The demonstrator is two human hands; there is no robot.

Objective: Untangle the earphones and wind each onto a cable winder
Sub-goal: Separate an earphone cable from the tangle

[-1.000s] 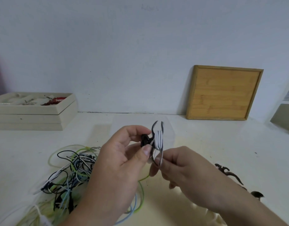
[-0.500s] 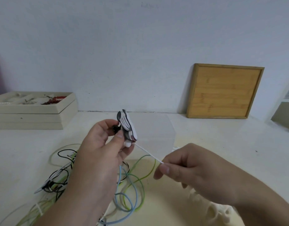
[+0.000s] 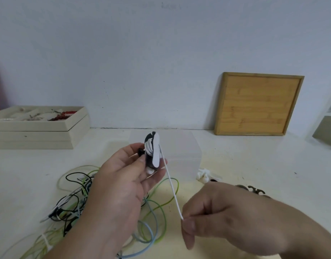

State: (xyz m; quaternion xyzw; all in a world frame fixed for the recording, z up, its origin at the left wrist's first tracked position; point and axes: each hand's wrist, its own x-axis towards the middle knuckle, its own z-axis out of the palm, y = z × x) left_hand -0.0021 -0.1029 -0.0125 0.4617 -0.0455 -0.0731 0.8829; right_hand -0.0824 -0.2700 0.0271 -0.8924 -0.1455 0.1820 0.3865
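Above table (image 3: pixel 235 161): right hand (image 3: pixel 213 212) pulled lower, grip pinching white cable (image 3: pixel 172 187); left hand (image 3: pixel 123 180) still grips winder (image 3: pixel 153 150).

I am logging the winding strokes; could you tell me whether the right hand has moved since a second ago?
Yes: the right hand has drawn down and right, away from the wooden board.

Your left hand (image 3: pixel 123 186) covers the lower part of the cable winder (image 3: pixel 152 150) and some of the tangled earphones (image 3: pixel 77 200). The frame's bottom edge cuts off both forearms. The tray's (image 3: pixel 39 126) contents are too small to identify.
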